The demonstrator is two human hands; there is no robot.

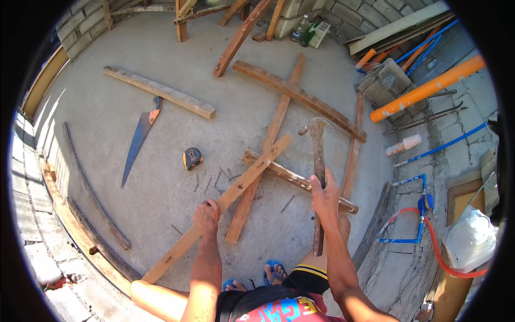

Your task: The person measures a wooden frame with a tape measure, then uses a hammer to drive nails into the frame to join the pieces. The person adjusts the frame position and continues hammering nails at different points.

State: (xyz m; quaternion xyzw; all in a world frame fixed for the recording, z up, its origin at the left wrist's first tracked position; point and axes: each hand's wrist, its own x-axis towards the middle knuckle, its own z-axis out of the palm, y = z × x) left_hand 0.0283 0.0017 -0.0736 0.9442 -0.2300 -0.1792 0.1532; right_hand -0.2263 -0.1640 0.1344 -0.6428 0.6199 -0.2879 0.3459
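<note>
In my right hand (325, 199) is a hammer (318, 147), gripped around the handle with its claw head raised. My left hand (206, 216) is closed around a flat wooden board (244, 182), which runs diagonally from near my left knee. The board's far end crosses a paint-spattered wooden piece (289, 173) and a long wooden strip (268, 134). Farther off, a wooden beam (306, 96) lies across that strip, and another strip (354, 150) lies at the right. Several loose nails (219, 178) are scattered on the floor beside the board.
A handsaw (141, 137) and a tape measure (192, 159) lie left of the board, below a loose timber (161, 92). Bottles (304, 33) stand by the far wall. An orange pipe (429, 88), blue pipes (424, 204) and a white bag (471, 240) are along the right side.
</note>
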